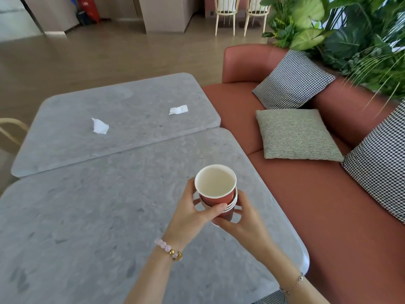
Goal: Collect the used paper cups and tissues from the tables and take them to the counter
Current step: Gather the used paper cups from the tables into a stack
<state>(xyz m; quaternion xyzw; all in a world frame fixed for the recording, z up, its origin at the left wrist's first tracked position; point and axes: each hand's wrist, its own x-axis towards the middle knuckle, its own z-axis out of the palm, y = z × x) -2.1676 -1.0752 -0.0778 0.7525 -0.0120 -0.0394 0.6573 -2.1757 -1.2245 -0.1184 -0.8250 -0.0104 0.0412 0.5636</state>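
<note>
Both hands (190, 212) around stacked cups (217, 191)

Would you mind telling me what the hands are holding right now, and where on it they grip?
Both hands, left and right, hold a stack of red paper cups by its side walls, near the lower part.

Left hand (192, 212), right hand (243, 224): fingers curled.

No text is readable; the red extinguisher's (88, 7) lettering seems blurred.
</note>
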